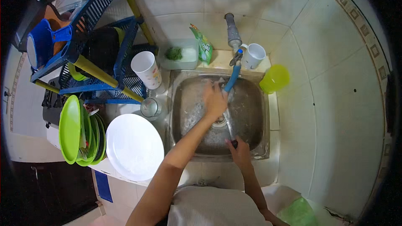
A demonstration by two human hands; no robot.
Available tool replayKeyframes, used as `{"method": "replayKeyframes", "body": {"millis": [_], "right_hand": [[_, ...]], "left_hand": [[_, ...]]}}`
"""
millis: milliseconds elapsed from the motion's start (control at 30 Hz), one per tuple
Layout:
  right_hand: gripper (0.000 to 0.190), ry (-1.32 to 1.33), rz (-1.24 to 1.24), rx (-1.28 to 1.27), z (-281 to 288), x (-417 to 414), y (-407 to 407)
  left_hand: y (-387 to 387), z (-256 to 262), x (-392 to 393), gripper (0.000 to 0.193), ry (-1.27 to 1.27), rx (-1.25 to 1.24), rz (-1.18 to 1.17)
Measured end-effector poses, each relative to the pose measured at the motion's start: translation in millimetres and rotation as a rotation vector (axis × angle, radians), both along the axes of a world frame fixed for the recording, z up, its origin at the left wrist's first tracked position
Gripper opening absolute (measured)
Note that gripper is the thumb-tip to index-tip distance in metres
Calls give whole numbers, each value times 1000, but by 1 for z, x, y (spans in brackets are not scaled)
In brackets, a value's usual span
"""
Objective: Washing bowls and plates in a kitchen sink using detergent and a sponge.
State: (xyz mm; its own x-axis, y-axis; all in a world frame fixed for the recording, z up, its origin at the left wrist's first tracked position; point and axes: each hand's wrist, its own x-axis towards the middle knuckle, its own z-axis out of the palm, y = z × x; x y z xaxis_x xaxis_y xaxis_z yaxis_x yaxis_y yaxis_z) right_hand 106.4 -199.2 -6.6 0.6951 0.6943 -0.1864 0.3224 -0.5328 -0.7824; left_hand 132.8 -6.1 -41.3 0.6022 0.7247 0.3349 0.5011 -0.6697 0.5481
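In the head view my right hand (241, 153) grips the dark handle of a knife (229, 121) near the front of the steel sink (268, 125). Its blade points away from me, over the drain (220, 121). My left hand (215, 99) is blurred above the basin, beside the lower end of a blue hose (233, 78). Whether the fingers grip the hose cannot be made out. The hose hangs from a grey wall tap (233, 31). Water wets the sink floor.
Left of the sink stand a patterned white cup (147, 70), a drinking glass (150, 108), a white plate (135, 147), green plates (69, 128) and a blue rack (94, 6). Behind are a scourer box (179, 64), a green pouch (204, 47), a white mug (253, 56) and a yellow-green cup (276, 78).
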Motion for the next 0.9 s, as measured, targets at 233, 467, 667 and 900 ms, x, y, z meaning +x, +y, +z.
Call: {"method": "replayKeyframes", "body": {"millis": [233, 467, 667, 900], "right_hand": [[32, 143, 51, -53, 16, 3, -7], [30, 132, -18, 55, 12, 2, 1], [36, 137, 71, -37, 13, 20, -17], [44, 492, 101, -185, 17, 86, 25]], "left_hand": [[62, 37, 9, 49, 327, -888, -259], [-6, 11, 2, 40, -201, 242, -319], [76, 8, 8, 64, 513, -735, -337], [89, 9, -63, 34, -685, -2013, -173]]}}
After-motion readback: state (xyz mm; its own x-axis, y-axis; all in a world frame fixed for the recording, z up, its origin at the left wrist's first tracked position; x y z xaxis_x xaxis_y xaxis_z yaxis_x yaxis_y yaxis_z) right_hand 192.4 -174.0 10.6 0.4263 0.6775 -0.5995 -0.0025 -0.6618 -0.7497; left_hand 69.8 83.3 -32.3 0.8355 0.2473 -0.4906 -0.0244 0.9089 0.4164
